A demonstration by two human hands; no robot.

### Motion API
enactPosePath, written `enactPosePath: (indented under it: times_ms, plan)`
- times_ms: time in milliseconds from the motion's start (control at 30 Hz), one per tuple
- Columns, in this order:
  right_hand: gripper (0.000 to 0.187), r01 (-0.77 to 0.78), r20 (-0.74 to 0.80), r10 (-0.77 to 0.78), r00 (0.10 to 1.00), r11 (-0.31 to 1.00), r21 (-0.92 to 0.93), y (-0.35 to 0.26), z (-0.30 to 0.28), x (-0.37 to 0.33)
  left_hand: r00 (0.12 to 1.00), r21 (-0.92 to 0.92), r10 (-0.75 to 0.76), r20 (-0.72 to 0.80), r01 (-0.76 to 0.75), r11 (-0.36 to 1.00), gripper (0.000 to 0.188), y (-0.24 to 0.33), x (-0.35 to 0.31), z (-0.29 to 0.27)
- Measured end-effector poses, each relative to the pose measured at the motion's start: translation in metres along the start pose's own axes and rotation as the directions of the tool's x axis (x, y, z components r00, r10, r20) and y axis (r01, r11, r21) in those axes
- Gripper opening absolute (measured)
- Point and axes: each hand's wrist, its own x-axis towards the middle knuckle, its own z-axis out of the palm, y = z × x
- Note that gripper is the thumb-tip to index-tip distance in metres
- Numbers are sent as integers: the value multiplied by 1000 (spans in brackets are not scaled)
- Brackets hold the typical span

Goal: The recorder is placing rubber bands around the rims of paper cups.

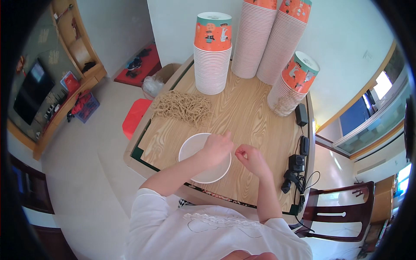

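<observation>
A round white paper tub [193, 149] stands near the front edge of the wood-grain table [242, 117], its inside facing up. My left hand [219, 148] is over its right rim, fingers curled together and the index finger pointing forward; whatever it may hold is hidden. Just right of the tub, my right hand [255, 161] is closed in a pinch, thumb against fingers. Anything between those fingertips is too small to make out. Beyond the tub lies a loose heap of tan, string-like loops [184, 107].
Tall stacks of orange-and-green paper tubs rise at the back left [212, 56], back middle [255, 39] and beside it [286, 39]. A shorter stack [294, 82] leans at the right. Black power adapters [297, 162] and cables line the right edge. A red stool [135, 117] and wooden chair [342, 212] flank the table.
</observation>
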Motion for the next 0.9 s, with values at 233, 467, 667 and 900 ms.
enactPosePath:
  times_ms: [233,467,667,900]
  plan:
    - [9,-3,78,8,997,998,-61,-1,-11,7,1000,-101,16,-17,-17,995,14,-5,3,2]
    - [11,-2,272,67,960,973,-231,-6,-28,19,986,-440,53,157,22,898,25,11,0,2]
    - [15,83,382,64,922,930,-357,-7,-30,20,994,-739,-65,91,111,664,26,4,-3,27]
    - [17,12,402,125,907,947,-321,-16,-33,14,998,-997,-54,40,43,58,23,3,0,97]
